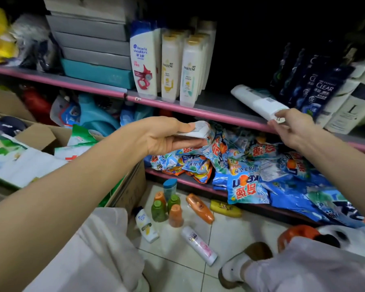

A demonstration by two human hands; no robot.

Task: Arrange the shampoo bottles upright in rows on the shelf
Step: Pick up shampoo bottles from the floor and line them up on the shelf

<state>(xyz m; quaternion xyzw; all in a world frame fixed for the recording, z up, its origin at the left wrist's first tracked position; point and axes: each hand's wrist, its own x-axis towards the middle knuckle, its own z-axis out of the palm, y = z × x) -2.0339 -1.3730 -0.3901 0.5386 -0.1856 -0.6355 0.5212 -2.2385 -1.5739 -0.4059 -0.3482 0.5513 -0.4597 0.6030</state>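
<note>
My right hand (293, 127) grips the near end of a white bottle (255, 100) that lies tilted on the pink-edged shelf (198, 111). My left hand (167, 135) holds a second white bottle (198, 129) flat, just below the shelf's front edge. On the shelf stand a Head & Shoulders bottle (143, 64) and rows of Pantene bottles (189, 68) upright at the left. Dark Clear bottles (316, 89) stand at the right. Several more bottles lie or stand on the tiled floor, among them a Clear bottle (198, 245) and an orange one (199, 208).
Grey and teal boxes (93, 49) are stacked left of the shampoo. Detergent bags (247, 175) fill the lower shelf. An open carton (57, 140) with packets sits at left. White boxes (350, 106) stand at far right. My knees and a shoe (240, 266) are on the floor.
</note>
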